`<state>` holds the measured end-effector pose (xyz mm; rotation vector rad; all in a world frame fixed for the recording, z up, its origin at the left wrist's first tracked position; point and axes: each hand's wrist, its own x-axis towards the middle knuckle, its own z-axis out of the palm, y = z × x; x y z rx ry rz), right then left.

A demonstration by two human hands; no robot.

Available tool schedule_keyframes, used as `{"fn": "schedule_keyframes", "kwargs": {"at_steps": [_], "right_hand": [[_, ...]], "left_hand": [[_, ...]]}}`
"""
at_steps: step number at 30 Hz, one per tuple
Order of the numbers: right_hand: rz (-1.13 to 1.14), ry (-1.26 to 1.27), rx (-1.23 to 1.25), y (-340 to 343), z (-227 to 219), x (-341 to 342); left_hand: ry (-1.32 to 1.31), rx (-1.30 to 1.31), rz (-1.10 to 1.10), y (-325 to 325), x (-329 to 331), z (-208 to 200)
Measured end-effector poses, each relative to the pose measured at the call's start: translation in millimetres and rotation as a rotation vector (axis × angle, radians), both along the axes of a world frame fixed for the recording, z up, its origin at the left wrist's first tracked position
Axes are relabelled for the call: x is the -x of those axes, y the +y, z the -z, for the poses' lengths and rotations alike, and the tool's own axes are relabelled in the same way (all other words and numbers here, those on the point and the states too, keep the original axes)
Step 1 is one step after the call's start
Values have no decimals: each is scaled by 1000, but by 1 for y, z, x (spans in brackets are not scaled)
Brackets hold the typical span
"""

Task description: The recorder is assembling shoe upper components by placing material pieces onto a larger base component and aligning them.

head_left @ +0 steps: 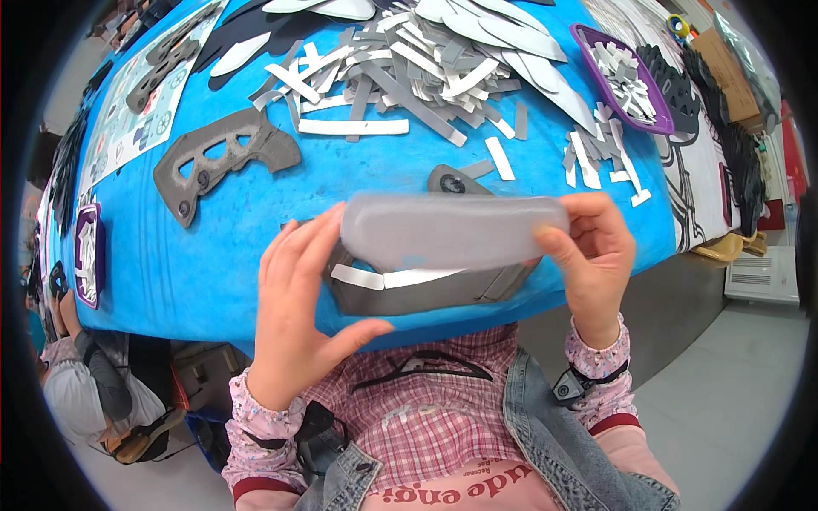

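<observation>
A long, pale grey pad with rounded ends (443, 232), slightly blurred, is held up level above the table's near edge. My right hand (596, 255) pinches its right end between thumb and fingers. My left hand (294, 289) is at the other end, fingers stretched along the pad's edge and thumb spread well apart. Beneath the pad lies a dark grey foam piece (409, 298), partly covered by it. White strips (358, 276) run along that foam piece, and its rounded end with a dark round spot shows behind the pad.
Another dark grey cut-out foam piece (226, 157) lies at left on the blue table cover (341, 187). Grey and white strips (409, 68) are heaped at the back, beside white pads (520, 51). Purple baskets (660, 119) hold more strips. A person (102, 392) sits at far left.
</observation>
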<state>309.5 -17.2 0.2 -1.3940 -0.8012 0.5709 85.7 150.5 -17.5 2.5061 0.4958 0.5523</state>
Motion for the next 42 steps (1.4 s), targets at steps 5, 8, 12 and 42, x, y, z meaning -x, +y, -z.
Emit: {"fn": "schedule_keyframes", "kwargs": {"at_steps": [5, 8, 12, 42], "right_hand": [[-15, 29, 21, 6, 4, 3], [-42, 27, 34, 5, 2, 2], [-84, 18, 25, 5, 0, 2], [-376, -890, 193, -10, 5, -27]], "left_hand": [[-259, 442, -6, -1, -5, -3], [-331, 572, -62, -6, -9, -5], [-342, 596, -73, -8, -10, -4], [-44, 86, -2, 1, 14, 3]]}}
